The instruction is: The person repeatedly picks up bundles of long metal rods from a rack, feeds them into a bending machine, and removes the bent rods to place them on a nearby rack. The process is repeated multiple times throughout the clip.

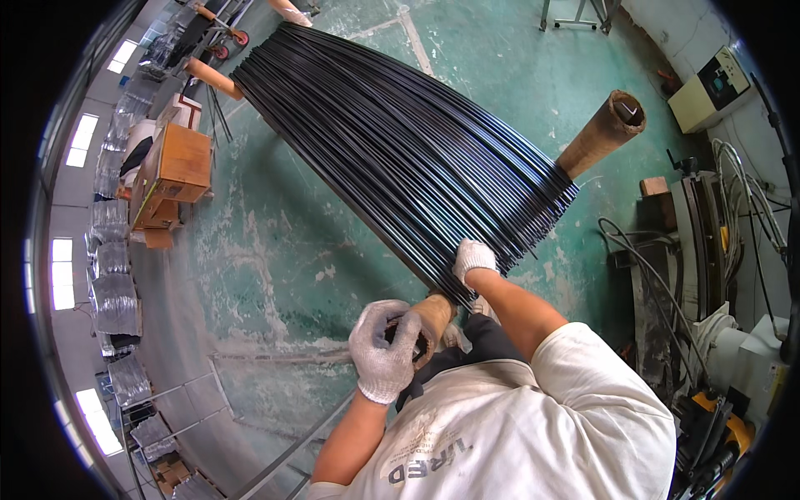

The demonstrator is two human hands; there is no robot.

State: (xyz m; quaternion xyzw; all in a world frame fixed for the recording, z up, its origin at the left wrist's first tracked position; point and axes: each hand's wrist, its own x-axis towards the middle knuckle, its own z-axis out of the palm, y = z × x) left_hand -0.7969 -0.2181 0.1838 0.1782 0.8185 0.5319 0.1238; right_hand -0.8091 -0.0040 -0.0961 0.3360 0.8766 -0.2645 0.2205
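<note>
A wide layer of long, thin black rods (392, 142) stretches away from me on a low rack. My left hand (383, 350), in a grey-white work glove, is curled over the open end of an upright brown cardboard tube (437, 315) at the rack's near corner. My right hand (475, 258), gloved in white, is closed at the near ends of the rods, along their front edge. Its fingertips are mostly hidden, so how many rods it grips is unclear.
Another upright cardboard tube (604, 133) rises at the right corner, and an orange-brown tube (213, 78) at the far left. Machinery with hoses (692, 242) lines the right wall. Cardboard boxes (177, 167) and wrapped bundles (121, 304) stand left. A metal frame (300, 450) lies near my left arm.
</note>
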